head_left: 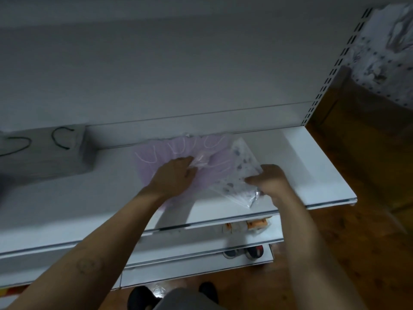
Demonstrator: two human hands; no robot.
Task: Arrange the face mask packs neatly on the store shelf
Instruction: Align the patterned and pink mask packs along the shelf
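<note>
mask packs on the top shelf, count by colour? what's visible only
Purple packs: 1 visible mass under the left hand; may be several overlapped, cannot separate them
White patterned packs: 1, gripped by the right hand
Grey packs with black ear loops: 1 stack at the left of the shelf
Total: 3 groups

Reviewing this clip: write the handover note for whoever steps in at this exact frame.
Left hand: palm down on the lilac face mask packs in clear plastic, lying flat on the white metal shelf.
Right hand: gripping the clear pack of white patterned masks, tilted beside and partly over the lilac ones.
Grey packs with black ear loops lie at the shelf's left.
Done: packs are on the shelf.
Left: lay the patterned pack flat, square the edges.
</note>
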